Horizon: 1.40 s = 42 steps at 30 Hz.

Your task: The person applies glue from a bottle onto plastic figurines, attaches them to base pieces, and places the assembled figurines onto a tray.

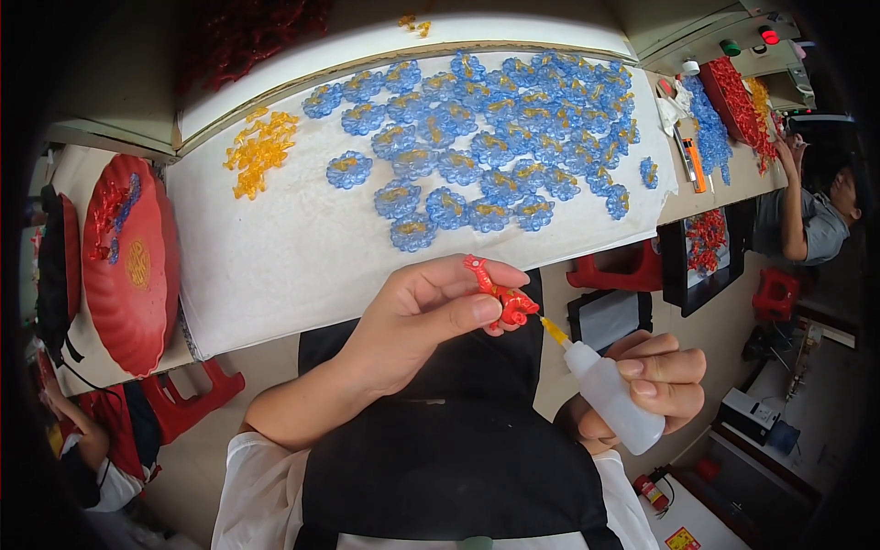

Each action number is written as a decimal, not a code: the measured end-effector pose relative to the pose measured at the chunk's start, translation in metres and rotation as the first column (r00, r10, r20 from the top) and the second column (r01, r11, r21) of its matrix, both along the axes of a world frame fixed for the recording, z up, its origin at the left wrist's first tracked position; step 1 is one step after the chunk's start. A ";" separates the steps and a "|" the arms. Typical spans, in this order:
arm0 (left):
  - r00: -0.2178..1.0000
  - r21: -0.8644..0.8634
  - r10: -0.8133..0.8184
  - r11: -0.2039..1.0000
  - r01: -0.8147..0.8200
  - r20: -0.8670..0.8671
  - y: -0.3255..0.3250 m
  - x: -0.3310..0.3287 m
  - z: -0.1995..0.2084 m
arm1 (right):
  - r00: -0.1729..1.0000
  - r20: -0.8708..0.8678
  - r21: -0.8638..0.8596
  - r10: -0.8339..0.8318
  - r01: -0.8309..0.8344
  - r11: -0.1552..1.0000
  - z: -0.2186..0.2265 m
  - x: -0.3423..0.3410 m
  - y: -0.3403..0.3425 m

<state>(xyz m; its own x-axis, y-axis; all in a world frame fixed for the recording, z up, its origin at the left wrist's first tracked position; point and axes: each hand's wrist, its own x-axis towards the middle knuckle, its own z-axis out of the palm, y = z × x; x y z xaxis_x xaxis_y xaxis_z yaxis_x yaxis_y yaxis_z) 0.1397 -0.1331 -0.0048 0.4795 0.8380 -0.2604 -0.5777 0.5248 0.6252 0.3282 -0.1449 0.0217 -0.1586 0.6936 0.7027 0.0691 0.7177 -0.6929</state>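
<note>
My left hand (403, 321) pinches a small red figurine (515, 306) between thumb and fingers, above my lap at the table's front edge. It has a long upright neck, a curled body and gold touches; its exact kind I cannot make out. In my right hand (674, 380) a white squeeze bottle (612, 401) is gripped at a slant. Its thin yellow-orange nozzle (553, 331) points up and left at the figurine's lower end. Whether the tip touches the red surface I cannot tell.
Translucent blue flower-shaped pieces (490, 147) with golden tops cover much of the white sheet (266, 275). Yellow pieces (260, 151) are heaped at left, beside a red scalloped tray (128, 266). An orange-handled cutter (695, 167) lies at right. Other people (807, 220) sit at both sides.
</note>
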 end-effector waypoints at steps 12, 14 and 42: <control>0.998 -0.109 0.010 0.994 -0.003 0.058 -0.001 0.002 -0.002 | 0.997 0.072 -0.030 -0.004 0.006 1.000 0.001 -0.002 0.000; 0.997 -0.117 0.011 0.993 -0.001 0.081 -0.001 0.002 -0.004 | 0.996 0.090 -0.028 -0.011 0.013 1.000 0.002 -0.001 0.001; 0.984 -0.062 0.175 0.982 -0.176 -0.024 -0.001 -0.006 -0.007 | 0.460 0.821 0.169 -0.338 0.369 0.914 -0.046 0.120 0.112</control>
<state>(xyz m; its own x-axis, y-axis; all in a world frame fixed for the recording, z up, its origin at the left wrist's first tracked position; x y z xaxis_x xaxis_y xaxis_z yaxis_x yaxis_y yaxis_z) 0.1335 -0.1339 -0.0120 0.3212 0.8901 -0.3234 -0.6532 0.4555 0.6049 0.4486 -0.0326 -0.0239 -0.3842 0.8456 0.3706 0.8561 0.4766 -0.1998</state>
